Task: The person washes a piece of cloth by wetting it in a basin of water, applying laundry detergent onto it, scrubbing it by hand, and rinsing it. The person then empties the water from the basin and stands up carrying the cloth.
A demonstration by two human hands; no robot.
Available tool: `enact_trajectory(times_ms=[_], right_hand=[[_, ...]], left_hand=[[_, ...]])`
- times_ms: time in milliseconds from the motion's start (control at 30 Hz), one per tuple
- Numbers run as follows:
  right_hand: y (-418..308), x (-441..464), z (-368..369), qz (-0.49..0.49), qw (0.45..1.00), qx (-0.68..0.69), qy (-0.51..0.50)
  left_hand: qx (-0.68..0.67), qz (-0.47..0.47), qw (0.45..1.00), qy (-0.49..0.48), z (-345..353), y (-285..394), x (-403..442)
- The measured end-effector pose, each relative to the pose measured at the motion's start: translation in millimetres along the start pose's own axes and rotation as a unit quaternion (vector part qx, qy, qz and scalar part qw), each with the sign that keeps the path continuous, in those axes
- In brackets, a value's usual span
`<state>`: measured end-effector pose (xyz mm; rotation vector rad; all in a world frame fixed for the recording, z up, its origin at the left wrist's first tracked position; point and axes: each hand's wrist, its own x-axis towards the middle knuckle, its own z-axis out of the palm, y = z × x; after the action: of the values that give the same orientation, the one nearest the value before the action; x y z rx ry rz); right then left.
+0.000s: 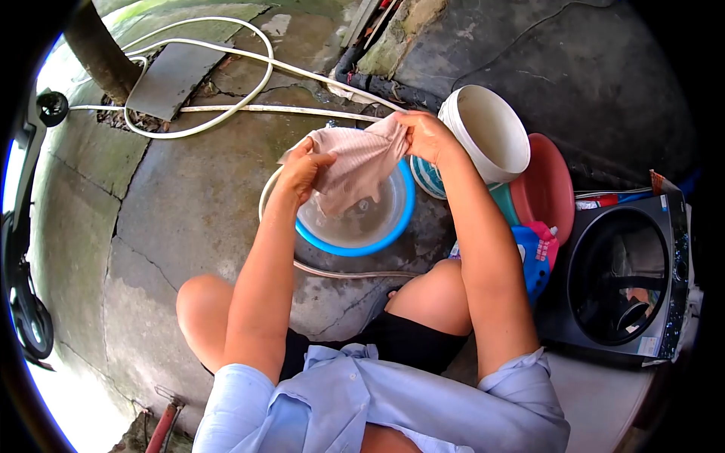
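A wet pinkish cloth (353, 162) with fine ribs is stretched between my two hands, above a basin (408, 208) with a bright blue rim. Cloudy water (355, 226) fills the basin's lower part, and the cloth's lower end hangs down close to it; whether it touches the water I cannot tell. My left hand (303, 172) grips the cloth's left side, thumb on top. Gathered fabric at the upper right corner is pinched in my right hand (429, 136). Both hands are closed on the cloth.
A white bucket (491, 132) lies tilted right of the basin, beside a red basin (547, 181). A blue and pink detergent bag (535, 260) stands near my right knee. At the right is a front-loading washing machine (619, 275). A pale hose (249, 108) loops across the concrete floor.
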<state>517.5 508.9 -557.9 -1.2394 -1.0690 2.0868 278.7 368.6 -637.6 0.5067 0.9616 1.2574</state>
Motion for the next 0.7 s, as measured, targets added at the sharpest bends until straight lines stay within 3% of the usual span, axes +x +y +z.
enact_trajectory(times_ms=[133, 200, 267, 400, 467, 567, 700], right_hand=[[-14, -9, -10, -0.083, 0.991, 0.094, 0.04], [-18, -11, -14, -0.171, 0.979, 0.094, 0.057], [-22, -21, -15, -0.159, 0.983, 0.019, 0.085], [-10, -19, -10, -0.099, 0.96, -0.177, 0.191], [-5, -13, -15, -0.033, 0.96, -0.231, 0.156], [4, -11, -12, -0.021, 0.951, -0.233, 0.201], [-8, -14, -28, 0.002, 0.992, -0.123, -0.012]], left_hand=[[0.117, 0.01, 0.992, 0.056, -22, 1, 18], [0.227, 0.044, 0.961, 0.151, -15, 14, 12], [0.27, 0.093, 0.933, 0.219, -4, 24, 4], [0.132, 0.138, 0.971, 0.141, -5, 37, 11], [0.149, 0.175, 0.964, 0.132, -1, 42, 9], [0.182, 0.204, 0.952, 0.136, 4, 52, 4], [0.211, 0.211, 0.942, 0.151, 1, 60, -1]])
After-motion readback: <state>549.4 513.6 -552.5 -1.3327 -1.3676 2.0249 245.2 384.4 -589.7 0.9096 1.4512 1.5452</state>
